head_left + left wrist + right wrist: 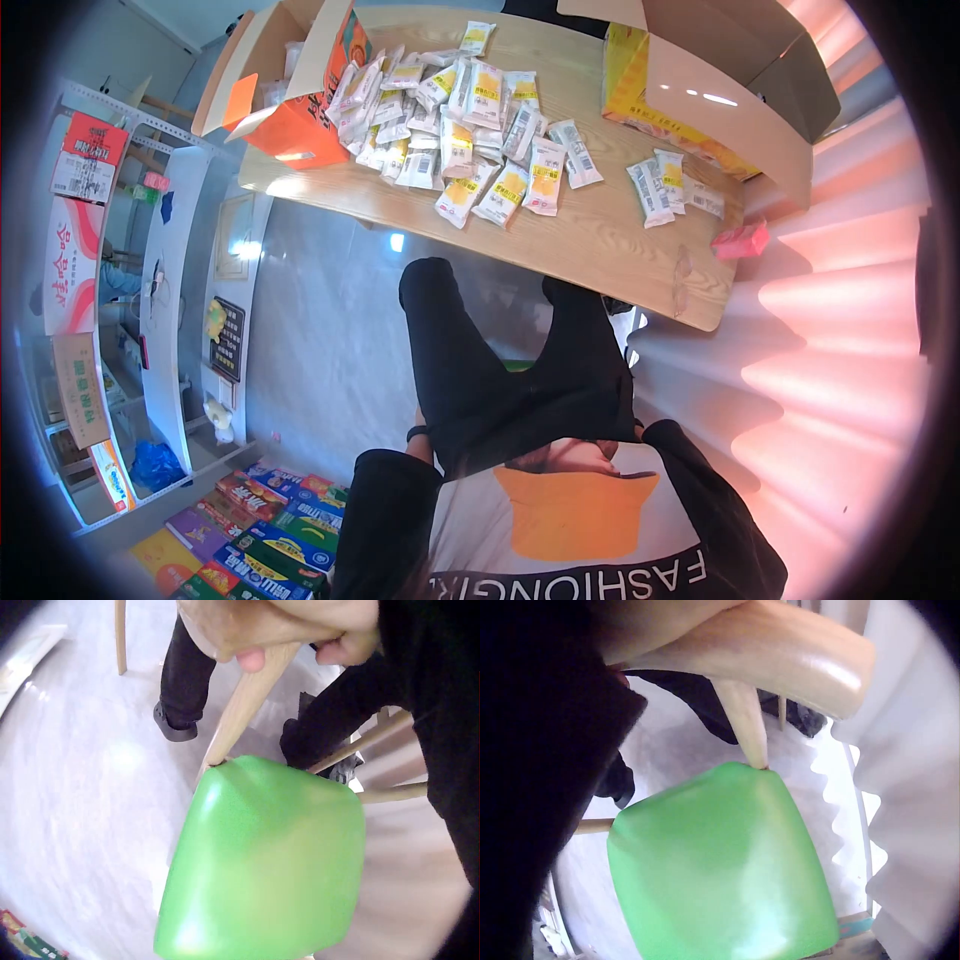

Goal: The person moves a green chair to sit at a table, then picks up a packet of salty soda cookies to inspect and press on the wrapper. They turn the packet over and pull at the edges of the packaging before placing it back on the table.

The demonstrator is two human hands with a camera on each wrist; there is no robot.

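A chair with a glossy green seat (262, 862) and pale wooden legs stands in front of me. In the left wrist view my left hand (330, 622) grips its wooden top rail, fingertips showing under the edge. The right wrist view has my right hand (664, 630) wrapped over the rail's other side, where the rounded wooden end (810, 656) sticks out beyond it. Most of the right fingers are hidden behind the rail and the dark sleeve (547, 750). In the head view both hands are hidden by the body, and only a sliver of green seat (517, 365) shows.
A wooden table (640, 270) holds a pile of wrapped snack packets (460, 130), an orange carton (300, 115) and a yellow open carton (700, 100). White shelves (175, 300) line the left. Colourful boxes (260, 530) lie lower left; a pleated curtain (820, 340) hangs right.
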